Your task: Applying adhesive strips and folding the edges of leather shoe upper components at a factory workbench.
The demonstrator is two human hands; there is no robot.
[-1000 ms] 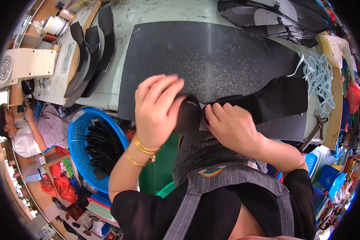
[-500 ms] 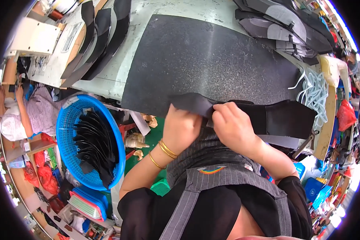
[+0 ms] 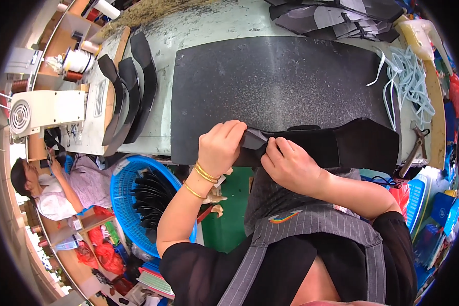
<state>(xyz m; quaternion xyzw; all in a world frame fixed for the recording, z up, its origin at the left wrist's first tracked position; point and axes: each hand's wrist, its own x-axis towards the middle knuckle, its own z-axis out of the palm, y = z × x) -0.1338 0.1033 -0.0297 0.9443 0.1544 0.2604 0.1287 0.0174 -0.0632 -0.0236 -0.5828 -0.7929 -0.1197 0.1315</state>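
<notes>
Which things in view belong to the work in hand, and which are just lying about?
Seem part of the work:
black strip, gripped by the left hand and right hand
black mat, partly covered by the strip
likely, though untouched: black pieces in the blue basket

Seem just lying about:
pale blue cord
hand tool
white spool

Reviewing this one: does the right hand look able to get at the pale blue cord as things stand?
Probably yes. The right hand is pinching the black strip, so it would likely have to let go first, but the pale blue cord lies uncovered farther right.
</notes>
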